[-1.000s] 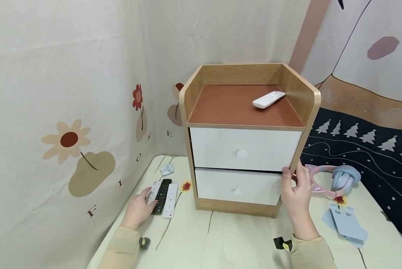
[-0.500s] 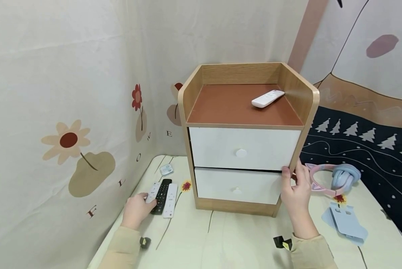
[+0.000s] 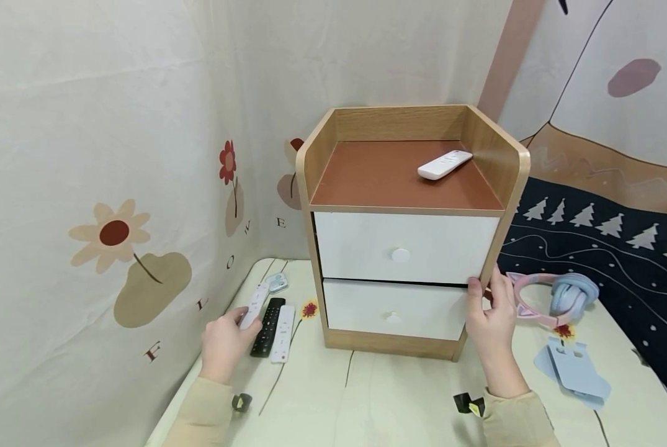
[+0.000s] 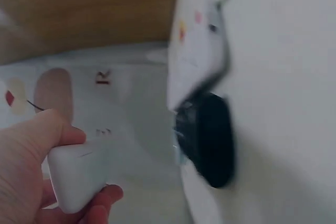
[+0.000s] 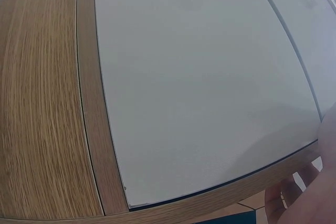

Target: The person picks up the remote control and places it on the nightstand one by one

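My left hand (image 3: pixel 225 344) pinches a white remote control (image 3: pixel 254 305) between thumb and fingers, its far end tipped up. In the left wrist view the white remote (image 4: pixel 79 174) shows end-on in the grip. Beside it on the table lie a black remote (image 3: pixel 268 328) and another white remote (image 3: pixel 282 334). My right hand (image 3: pixel 492 316) grips the right side edge of a small wooden cabinet (image 3: pixel 391 343), thumb on the front and fingers behind. The cabinet has two white drawers, both closed; the upper drawer (image 5: pixel 205 93) fills the right wrist view. A further white remote (image 3: pixel 445 165) lies on its brown top.
A small light-blue case (image 3: pixel 277 283) lies behind the remotes. Right of the cabinet are pink headphones (image 3: pixel 537 301) with blue ear cushions and a light-blue flat stand (image 3: pixel 577 372). Patterned cloth walls (image 3: pixel 143 155) border the table (image 3: pixel 389 403) at left and back.
My left hand has taken hold of the leftmost white remote and lifted it slightly from beside the black one, moving it up and left. The right hand has stayed on the cabinet.
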Action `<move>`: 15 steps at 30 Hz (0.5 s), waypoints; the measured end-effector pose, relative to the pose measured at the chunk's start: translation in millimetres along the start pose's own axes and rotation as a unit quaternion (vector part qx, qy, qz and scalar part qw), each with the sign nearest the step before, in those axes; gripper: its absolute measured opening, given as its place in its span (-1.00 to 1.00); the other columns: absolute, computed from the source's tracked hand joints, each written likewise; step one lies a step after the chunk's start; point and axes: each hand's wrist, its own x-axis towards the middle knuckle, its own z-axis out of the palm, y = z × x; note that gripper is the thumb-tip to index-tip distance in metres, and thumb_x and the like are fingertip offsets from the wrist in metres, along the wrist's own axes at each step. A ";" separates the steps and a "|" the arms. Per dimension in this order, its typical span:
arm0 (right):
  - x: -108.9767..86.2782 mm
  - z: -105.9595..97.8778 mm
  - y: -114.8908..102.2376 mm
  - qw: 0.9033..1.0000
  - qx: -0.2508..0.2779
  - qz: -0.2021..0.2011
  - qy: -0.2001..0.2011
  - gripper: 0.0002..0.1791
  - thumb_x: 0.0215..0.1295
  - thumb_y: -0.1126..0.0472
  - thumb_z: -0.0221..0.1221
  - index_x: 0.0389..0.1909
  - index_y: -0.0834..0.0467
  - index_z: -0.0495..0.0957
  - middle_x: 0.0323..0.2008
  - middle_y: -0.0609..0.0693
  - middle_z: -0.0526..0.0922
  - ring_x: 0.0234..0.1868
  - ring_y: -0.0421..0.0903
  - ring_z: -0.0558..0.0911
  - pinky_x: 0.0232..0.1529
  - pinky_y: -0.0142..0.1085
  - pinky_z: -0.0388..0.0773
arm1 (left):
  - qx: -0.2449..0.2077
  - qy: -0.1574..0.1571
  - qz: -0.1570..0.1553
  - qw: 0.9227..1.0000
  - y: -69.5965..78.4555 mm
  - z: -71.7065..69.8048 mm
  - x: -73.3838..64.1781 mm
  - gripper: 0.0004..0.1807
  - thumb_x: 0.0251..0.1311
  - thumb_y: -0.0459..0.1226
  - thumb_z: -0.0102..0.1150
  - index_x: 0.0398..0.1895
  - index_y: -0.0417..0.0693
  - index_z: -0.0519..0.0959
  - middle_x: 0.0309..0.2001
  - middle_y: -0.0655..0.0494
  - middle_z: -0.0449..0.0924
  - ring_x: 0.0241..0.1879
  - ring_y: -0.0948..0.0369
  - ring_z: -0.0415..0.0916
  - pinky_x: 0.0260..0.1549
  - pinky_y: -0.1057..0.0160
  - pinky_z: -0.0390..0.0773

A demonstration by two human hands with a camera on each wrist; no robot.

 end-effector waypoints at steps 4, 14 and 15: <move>-0.4 -0.4 1.3 1.000 0.003 0.000 -0.001 -0.40 0.52 0.41 0.24 0.55 0.24 0.50 0.08 -0.40 0.43 0.11 -0.61 0.45 0.13 -0.80 0.40 | -0.023 0.052 0.042 0.997 21.5 -12.6 3.4 -0.50 0.22 -0.04 0.50 0.15 -0.12 0.82 -0.17 -0.12 0.91 -0.40 -0.12 0.79 -0.39 -0.07 0.63; 0.5 -1.8 0.2 1.000 0.013 0.016 -0.009 -0.39 0.50 0.43 0.24 0.55 0.17 0.52 0.06 -0.53 0.45 0.12 -0.55 0.48 0.12 -0.77 0.43 | -0.076 0.190 0.183 0.962 79.4 -51.2 16.5 -0.62 0.11 -0.15 0.56 -0.04 -0.14 0.86 -0.37 -0.10 0.87 -0.55 0.07 0.74 -0.62 0.14 0.51; 0.5 -1.9 0.5 1.000 0.013 0.016 -0.009 -0.39 0.50 0.43 0.24 0.55 0.17 0.52 0.06 -0.54 0.45 0.12 -0.56 0.47 0.12 -0.77 0.43 | -0.084 0.199 0.189 0.958 85.6 -56.1 17.9 -0.64 0.11 -0.16 0.55 -0.04 -0.13 0.86 -0.37 -0.09 0.87 -0.55 0.09 0.73 -0.61 0.18 0.52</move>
